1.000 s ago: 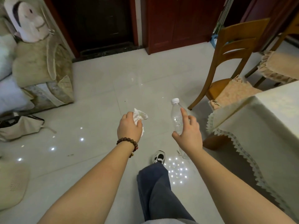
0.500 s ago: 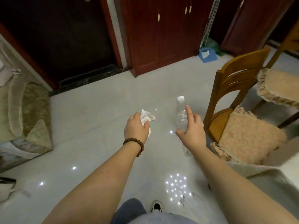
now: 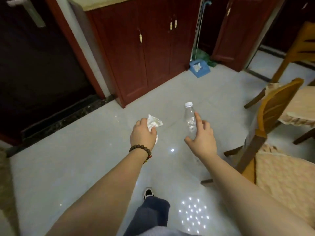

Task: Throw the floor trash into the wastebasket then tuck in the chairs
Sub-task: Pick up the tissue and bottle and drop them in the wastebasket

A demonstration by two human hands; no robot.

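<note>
My left hand (image 3: pixel 142 133), with a bead bracelet at the wrist, is shut on a crumpled white paper (image 3: pixel 154 123) that sticks out past the fingers. My right hand (image 3: pixel 202 137) grips a clear plastic bottle (image 3: pixel 190 118) with a white cap, held upright, index finger stretched along its side. Both are held out over the pale tiled floor. At the right stands a wooden chair (image 3: pixel 271 114) with a beige seat cushion, its back toward me. A second wooden chair (image 3: pixel 300 48) stands farther back at the right edge. No wastebasket shows clearly.
A red wooden cabinet (image 3: pixel 144 53) lines the far wall, with a dark doorway (image 3: pixel 34 65) to its left. A blue dustpan (image 3: pixel 200 68) holding white paper lies on the floor by a broom in the gap between cabinets. My foot (image 3: pixel 148 193) is on the tiles below.
The view has swung up and forward toward the cabinet and dustpan, which are nearer. Both hands keep their hold on the paper and the bottle. The sofa has left the view.
</note>
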